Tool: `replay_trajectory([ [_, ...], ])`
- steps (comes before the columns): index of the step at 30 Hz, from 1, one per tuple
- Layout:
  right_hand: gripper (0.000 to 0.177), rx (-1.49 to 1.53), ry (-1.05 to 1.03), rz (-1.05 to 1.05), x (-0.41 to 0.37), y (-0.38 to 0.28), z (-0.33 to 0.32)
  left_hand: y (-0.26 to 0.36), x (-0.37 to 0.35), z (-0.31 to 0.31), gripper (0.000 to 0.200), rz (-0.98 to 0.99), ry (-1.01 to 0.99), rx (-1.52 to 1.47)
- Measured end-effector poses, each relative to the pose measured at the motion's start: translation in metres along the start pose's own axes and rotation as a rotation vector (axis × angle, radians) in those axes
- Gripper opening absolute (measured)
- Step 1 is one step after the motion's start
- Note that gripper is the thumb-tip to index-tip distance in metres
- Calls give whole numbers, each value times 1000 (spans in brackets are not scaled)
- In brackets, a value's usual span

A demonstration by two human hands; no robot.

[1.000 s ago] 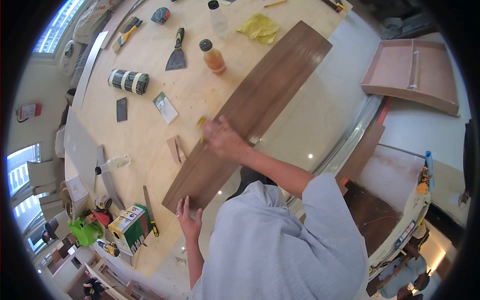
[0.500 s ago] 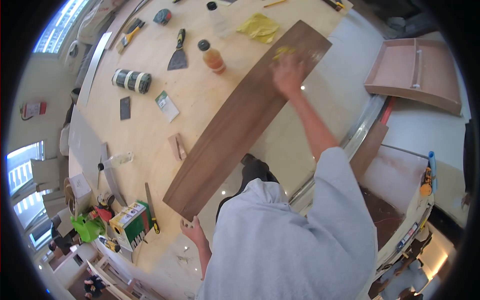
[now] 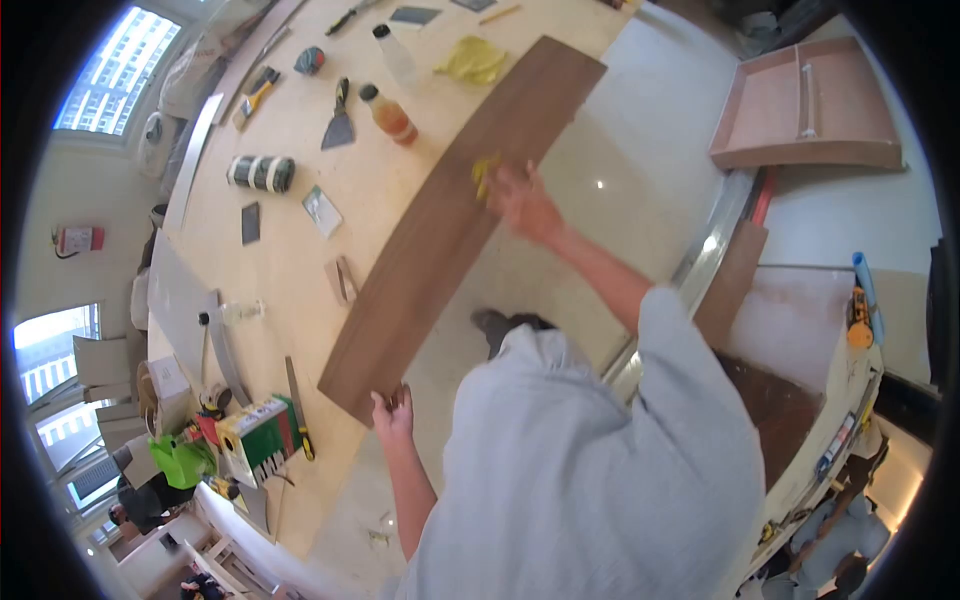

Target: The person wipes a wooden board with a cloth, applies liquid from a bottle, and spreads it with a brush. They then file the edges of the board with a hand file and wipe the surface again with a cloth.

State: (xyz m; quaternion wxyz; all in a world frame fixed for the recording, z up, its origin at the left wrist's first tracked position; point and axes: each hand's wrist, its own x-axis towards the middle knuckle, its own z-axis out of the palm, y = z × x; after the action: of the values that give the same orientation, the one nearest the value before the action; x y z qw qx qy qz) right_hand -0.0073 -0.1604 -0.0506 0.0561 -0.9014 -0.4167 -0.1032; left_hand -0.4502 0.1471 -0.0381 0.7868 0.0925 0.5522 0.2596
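A long dark brown wooden board lies slantwise over the edge of the workbench. My right hand presses a crumpled yellow cloth onto its upper face, a little beyond the middle. Its fingers are closed around the cloth and partly hide it. At the board's near end, my left hand grips the edge by the corner, the fingers partly out of sight. A second yellow cloth is spread on the bench past the board, close to a bottle of orange liquid and a clear bottle.
On the pale plywood bench are a putty knife, a paintbrush, a dark strapped roll, a small wood block and a green-and-white box. A shallow wooden tray stands at the right. Other people appear at the lower edges.
My right hand has slid the yellow cloth along the board from near its far end toward the middle. My left hand stays at the near corner. The whole view has shifted slightly.
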Motion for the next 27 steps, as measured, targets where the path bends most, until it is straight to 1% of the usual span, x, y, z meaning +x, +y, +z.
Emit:
replay_trajectory([
  [1,61,-28,0,99,2,6,-11,-2,-4,-8,51,31,-2,15],
  [2,63,29,11,185,6,-6,-11,-1,-5,-11,50,56,-12,12],
  [3,64,71,35,263,30,-19,-9,-2,3,-3,49,77,-36,-4],
  [4,65,109,31,327,35,-31,-8,-19,-4,-13,48,86,-31,-31],
  [6,68,232,-2,102,40,-78,-6,-28,-18,-15,51,24,37,-138],
  [7,68,301,-23,-65,37,-100,-3,-30,-21,-9,52,8,59,-189],
  [8,69,376,-43,-227,35,-114,1,-33,-26,-8,60,-3,78,-177],
  [10,68,408,-30,-296,42,-102,-1,-46,-51,13,65,-10,86,-84],
  [11,68,422,-30,-329,43,-87,-2,-57,-65,26,68,-21,95,-38],
  [12,67,373,-44,-275,50,-60,-4,-70,-73,32,69,-23,94,-54],
  [14,65,250,-54,-147,80,24,-7,-93,-82,51,71,-22,68,-84],
  [15,64,182,-54,-65,95,71,-4,-103,-85,56,69,-13,77,-89],
  [17,64,156,101,94,120,173,20,-133,-73,58,65,-10,71,-98],
  [19,64,128,121,209,130,253,14,-159,-38,9,57,96,49,189],
  [20,64,122,126,269,131,276,11,-163,-36,16,54,115,90,232],
  [21,63,140,148,294,128,288,8,-167,-34,23,52,133,131,277],
  [23,60,175,182,330,103,286,-3,-187,-59,57,51,96,317,141],
  [24,56,235,214,358,87,278,-9,-192,-80,75,54,61,284,121],
  [25,56,211,147,296,65,268,-18,-198,-100,103,57,24,252,101],
  [26,57,181,93,231,48,263,-25,-207,-106,130,59,-11,206,75],
  [27,59,376,91,89,31,259,-28,-213,-104,145,61,-5,195,-12],
])
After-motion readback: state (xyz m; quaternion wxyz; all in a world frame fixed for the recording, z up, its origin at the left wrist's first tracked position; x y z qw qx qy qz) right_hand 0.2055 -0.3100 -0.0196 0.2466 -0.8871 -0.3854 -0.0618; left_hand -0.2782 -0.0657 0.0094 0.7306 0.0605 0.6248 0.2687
